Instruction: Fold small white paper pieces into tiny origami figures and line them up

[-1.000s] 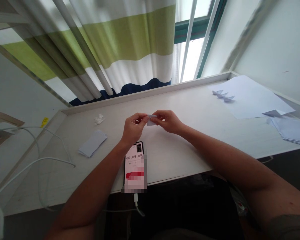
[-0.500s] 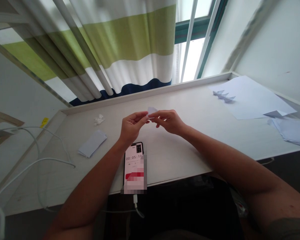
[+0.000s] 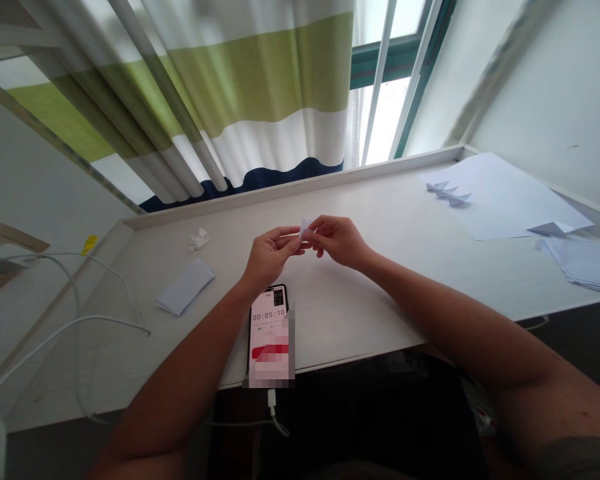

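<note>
A small folded piece of white paper [image 3: 305,227] is held above the middle of the table, pinched between both hands. My left hand [image 3: 270,255] grips its left side with thumb and fingers. From the right, my right hand [image 3: 341,239] pinches the same paper, its fingertips close to those of the left. The fingers cover most of the paper, so its full shape is hidden. Just below my left hand lies a phone [image 3: 269,333] with a running timer on its screen.
Several small folded paper boats [image 3: 447,193] stand on a large white sheet [image 3: 505,193] at the right. A paper stack [image 3: 583,263] lies by the right edge. Folded paper [image 3: 185,287], a crumpled white scrap [image 3: 199,239] and white cables [image 3: 70,327] are at the left.
The paper has turned and now looks narrower between my fingers. My left hand has shifted slightly right, and my right fingers have closed in over the paper.
</note>
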